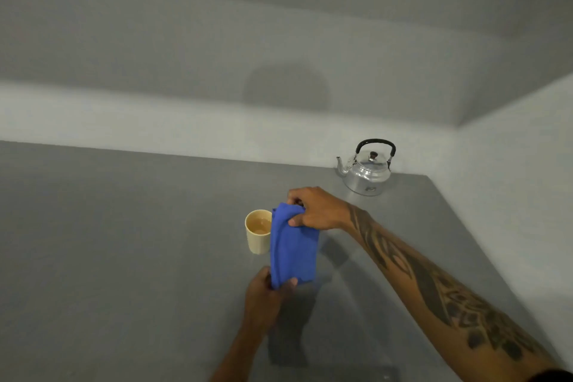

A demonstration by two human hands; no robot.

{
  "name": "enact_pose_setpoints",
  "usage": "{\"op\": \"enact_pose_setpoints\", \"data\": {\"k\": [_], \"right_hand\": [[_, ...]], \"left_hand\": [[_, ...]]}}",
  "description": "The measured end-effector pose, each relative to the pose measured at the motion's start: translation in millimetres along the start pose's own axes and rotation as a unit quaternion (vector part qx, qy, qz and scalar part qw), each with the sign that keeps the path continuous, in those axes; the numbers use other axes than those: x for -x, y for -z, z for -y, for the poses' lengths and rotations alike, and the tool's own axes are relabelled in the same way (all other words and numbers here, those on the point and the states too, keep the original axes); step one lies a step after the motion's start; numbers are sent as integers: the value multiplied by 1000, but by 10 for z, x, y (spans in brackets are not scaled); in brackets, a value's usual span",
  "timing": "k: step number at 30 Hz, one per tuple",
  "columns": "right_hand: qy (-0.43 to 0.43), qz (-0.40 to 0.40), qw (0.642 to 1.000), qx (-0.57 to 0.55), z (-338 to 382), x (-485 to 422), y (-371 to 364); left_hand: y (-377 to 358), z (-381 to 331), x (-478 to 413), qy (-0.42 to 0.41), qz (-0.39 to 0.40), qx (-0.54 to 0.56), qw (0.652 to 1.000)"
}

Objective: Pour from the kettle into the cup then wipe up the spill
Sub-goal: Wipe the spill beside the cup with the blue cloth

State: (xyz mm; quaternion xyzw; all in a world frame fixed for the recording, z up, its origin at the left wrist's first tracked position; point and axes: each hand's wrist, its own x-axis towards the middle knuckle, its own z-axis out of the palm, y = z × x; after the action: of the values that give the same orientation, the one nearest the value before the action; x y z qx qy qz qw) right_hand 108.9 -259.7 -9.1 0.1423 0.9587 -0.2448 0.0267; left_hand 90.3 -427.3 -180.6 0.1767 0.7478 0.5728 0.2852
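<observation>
A folded blue cloth (293, 250) is stretched between both hands above the grey counter (124, 242). My right hand (316, 209) pinches its far end and my left hand (268, 295) grips its near end. Just left of the cloth stands a cream cup (256, 234) holding brownish liquid; the cloth hides part of its right side. A shiny metal kettle (367, 172) with a black handle sits upright in the far right corner, spout pointing left, well beyond my right hand. I cannot make out a spill on the counter.
Grey walls (279, 56) close off the counter at the back and on the right. The counter stretches wide to the left of the cup. My hands cast a shadow on the counter below the cloth.
</observation>
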Motion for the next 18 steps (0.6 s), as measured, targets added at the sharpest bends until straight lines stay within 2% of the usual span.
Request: {"op": "enact_pose_setpoints", "data": {"k": [3,7,12,18], "right_hand": [[41,9,999,-12,437,-220,-83],[71,19,997,-14,984,-618,-402],[52,32,998,-1,1407,-1081,-979],[-9,61,997,38,1425,-1372,-1560]], "left_hand": [[457,21,86,19,-48,81,995],[1172,176,141,49,-81,72,993],[1803,298,200,119,-121,31,985],[2081,376,174,185,-100,6,978]]}}
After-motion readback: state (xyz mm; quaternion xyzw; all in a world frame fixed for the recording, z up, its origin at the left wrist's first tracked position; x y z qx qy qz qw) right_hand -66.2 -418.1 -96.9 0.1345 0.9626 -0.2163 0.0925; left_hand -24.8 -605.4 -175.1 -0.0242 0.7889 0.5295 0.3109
